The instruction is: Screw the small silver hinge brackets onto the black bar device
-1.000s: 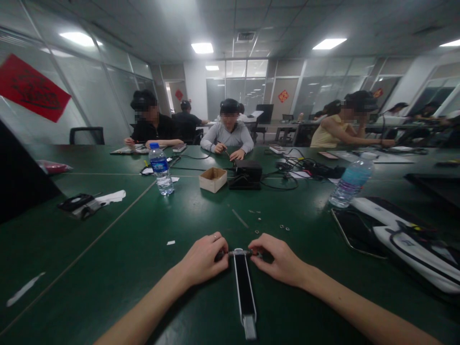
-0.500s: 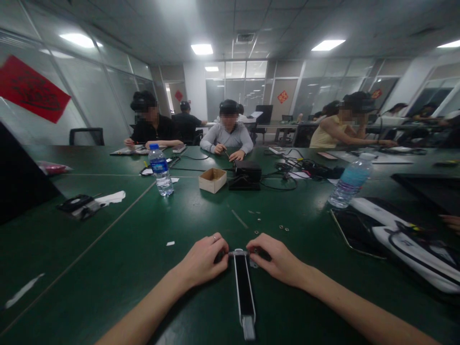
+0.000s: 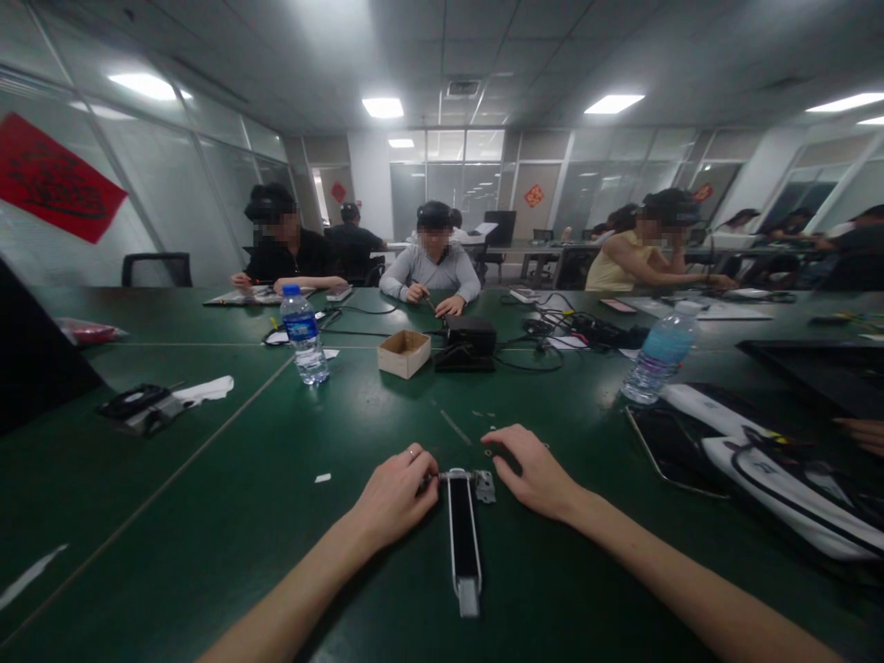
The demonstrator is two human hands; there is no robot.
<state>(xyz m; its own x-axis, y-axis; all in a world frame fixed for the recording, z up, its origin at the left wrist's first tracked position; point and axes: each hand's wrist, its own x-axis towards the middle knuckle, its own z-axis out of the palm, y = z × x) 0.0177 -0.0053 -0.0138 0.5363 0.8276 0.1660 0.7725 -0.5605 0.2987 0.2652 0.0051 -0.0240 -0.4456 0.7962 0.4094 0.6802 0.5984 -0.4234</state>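
A long black bar [image 3: 462,534] with metal ends lies on the green table [image 3: 276,479], pointing away from me. My left hand [image 3: 395,493] is curled, its fingertips pinched on the bar's far end from the left. A small metal bracket [image 3: 485,485] shows at that end on the right side. My right hand [image 3: 533,470] lies just right of the bracket and off the bar. Its fingers are stretched toward a small nut [image 3: 489,451] on the table, with nothing visible in them.
Small loose screws [image 3: 483,414] and a thin rod [image 3: 456,426] lie beyond my hands. Further off stand a cardboard box [image 3: 404,353], a black device [image 3: 468,343] and two water bottles [image 3: 304,336] [image 3: 656,354]. A tablet [image 3: 673,442] and a white bag [image 3: 780,470] lie at right. Several people sit across the table.
My right hand has let go of the bar's far end and moved up and right toward the loose nuts, uncovering the bracket. My left hand stays on the bar. The view tilted slightly.
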